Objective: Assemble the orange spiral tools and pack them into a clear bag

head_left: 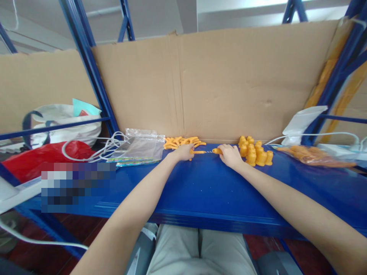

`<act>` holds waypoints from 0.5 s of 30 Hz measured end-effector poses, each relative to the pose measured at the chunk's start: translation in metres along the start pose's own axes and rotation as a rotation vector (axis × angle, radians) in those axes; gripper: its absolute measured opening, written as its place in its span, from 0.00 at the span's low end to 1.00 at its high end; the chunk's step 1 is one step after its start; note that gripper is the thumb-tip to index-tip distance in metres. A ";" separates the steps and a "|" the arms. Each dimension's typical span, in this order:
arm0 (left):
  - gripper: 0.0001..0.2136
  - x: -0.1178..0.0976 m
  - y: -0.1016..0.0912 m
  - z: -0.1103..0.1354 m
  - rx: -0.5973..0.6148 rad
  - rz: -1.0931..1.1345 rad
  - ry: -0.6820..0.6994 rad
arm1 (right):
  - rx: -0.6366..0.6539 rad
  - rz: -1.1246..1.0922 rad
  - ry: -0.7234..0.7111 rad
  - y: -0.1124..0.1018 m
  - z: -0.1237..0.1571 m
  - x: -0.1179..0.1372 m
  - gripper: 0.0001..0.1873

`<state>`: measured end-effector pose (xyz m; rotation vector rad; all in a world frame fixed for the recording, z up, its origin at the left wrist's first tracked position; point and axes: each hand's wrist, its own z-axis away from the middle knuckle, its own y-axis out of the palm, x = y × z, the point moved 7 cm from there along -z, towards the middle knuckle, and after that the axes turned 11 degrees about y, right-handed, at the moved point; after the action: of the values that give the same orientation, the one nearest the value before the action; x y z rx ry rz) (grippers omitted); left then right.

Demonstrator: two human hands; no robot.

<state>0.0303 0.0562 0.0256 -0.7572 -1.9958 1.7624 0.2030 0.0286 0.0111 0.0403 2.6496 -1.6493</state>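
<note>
While both bare arms reach across the blue worktop, here is the action, right out toward its back edge! The left hand has its fingers closed round the near end of a spiral-ridged orange rod, whose tip points at the other hand. Over to the right hand, and it's gripping a stubby orange piece, most of it hidden by the fingers. Between the two, level with both, runs a thin silvery coil, just above the blue surface or on it; I can't tell which from here. Just behind the left hand lies a heap of branching orange parts, tangled together. Close by the right wrist, a cluster of orange cup-shaped pieces crowds in. Farther right, a clear bag bulges with more orange bits, and away on the left a flat transparent bag lies beside looped white cables. A tall cardboard panel backs it all.
</note>
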 end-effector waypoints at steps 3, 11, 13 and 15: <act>0.13 0.001 0.000 -0.001 -0.011 0.002 0.001 | 0.000 -0.003 -0.019 -0.001 0.001 0.002 0.17; 0.14 0.006 0.001 -0.003 -0.079 0.039 0.012 | -0.055 -0.140 -0.124 -0.001 0.001 0.005 0.21; 0.14 0.007 -0.001 -0.003 -0.114 0.048 0.020 | -0.083 -0.174 -0.131 -0.002 0.001 0.003 0.22; 0.15 0.007 -0.002 -0.003 -0.138 0.038 0.018 | -0.102 -0.184 -0.123 -0.002 -0.001 0.000 0.23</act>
<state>0.0261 0.0623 0.0279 -0.8569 -2.1214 1.6455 0.2025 0.0286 0.0129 -0.3055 2.7085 -1.5037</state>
